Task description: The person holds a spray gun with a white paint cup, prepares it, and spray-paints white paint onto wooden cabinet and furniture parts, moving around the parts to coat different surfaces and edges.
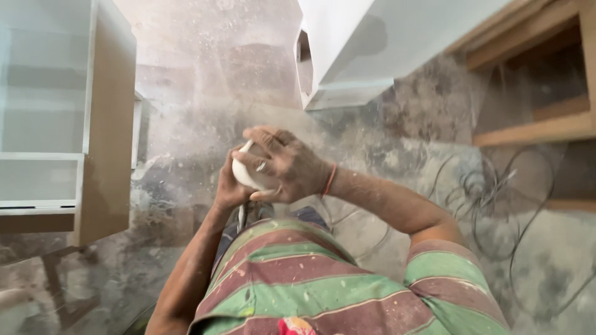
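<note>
Both my hands meet in front of my chest around a small round white object. My right hand wraps over its top and front, fingers curled on it; a ring and an orange wrist thread show. My left hand cups it from below and behind. Most of the white object is hidden by the fingers, so its kind is unclear. Both hands are coated in pale dust. My striped green and maroon shirt fills the lower middle.
A white and wood cabinet stands at the left. Another white cabinet unit sits at the top, with a wooden frame at the right. Loose black cables lie on the dusty grey floor.
</note>
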